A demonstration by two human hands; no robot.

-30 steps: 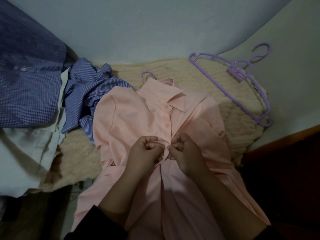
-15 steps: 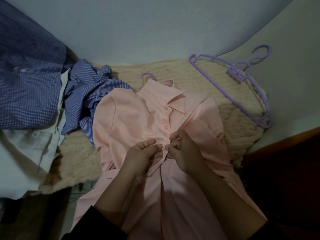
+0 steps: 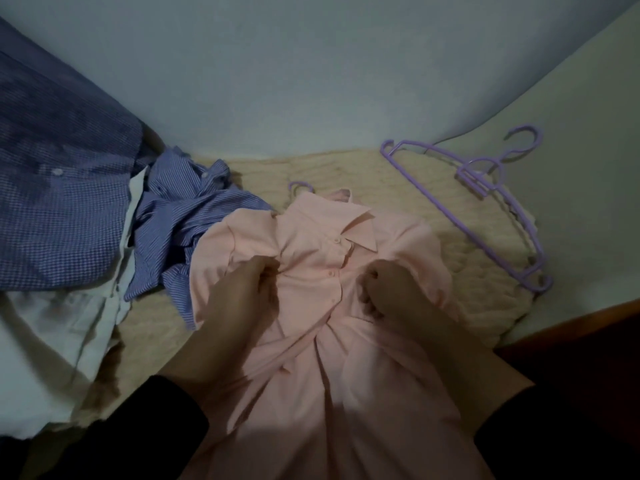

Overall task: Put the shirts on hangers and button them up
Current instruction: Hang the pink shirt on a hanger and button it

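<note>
- Pink shirt (image 3: pixel 311 271) flat on cream blanket (image 3: pixel 433 209), collar away from camera, upper three buttons fastened, lower front gaping.
- Purple hook (image 3: pixel 300 186) of a hanger poking out above the collar.
- Left hand (image 3: pixel 239 292) fisted in cloth on the chest's left side; right hand (image 3: pixel 391 289) fisted in cloth on the right; well apart, placket between.
- Spare hangers (image 3: pixel 491 202) purple, stacked at blanket's right edge.
- Striped shirt (image 3: pixel 187 216) crumpled just left of the pink one, touching its shoulder.
- Checked shirt (image 3: pixel 59 202) far left, over white cloth (image 3: pixel 52 341).
</note>
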